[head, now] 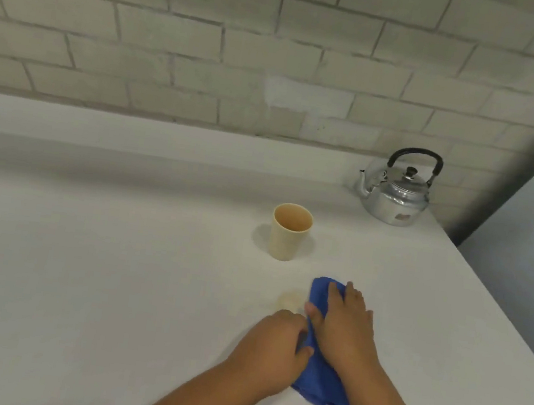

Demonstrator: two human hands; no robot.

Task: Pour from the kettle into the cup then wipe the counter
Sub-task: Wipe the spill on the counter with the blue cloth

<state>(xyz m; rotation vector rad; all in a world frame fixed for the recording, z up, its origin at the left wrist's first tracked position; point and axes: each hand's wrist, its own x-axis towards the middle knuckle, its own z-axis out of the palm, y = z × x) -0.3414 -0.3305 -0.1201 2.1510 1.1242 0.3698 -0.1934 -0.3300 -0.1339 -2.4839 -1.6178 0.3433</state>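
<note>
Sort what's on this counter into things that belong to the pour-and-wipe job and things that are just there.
Belongs to the job:
kettle, upright at the back right
cup, upright mid-counter
blue cloth, under the right hand, with the left hand at its edge
counter, with a faint wet mark beside the cloth

Just there:
brick wall

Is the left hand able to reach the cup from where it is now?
Probably yes: the left hand lies by the cloth, and only bare counter separates it from the cup.

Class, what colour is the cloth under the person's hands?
Blue cloth, seen clearly in the head view.
</note>
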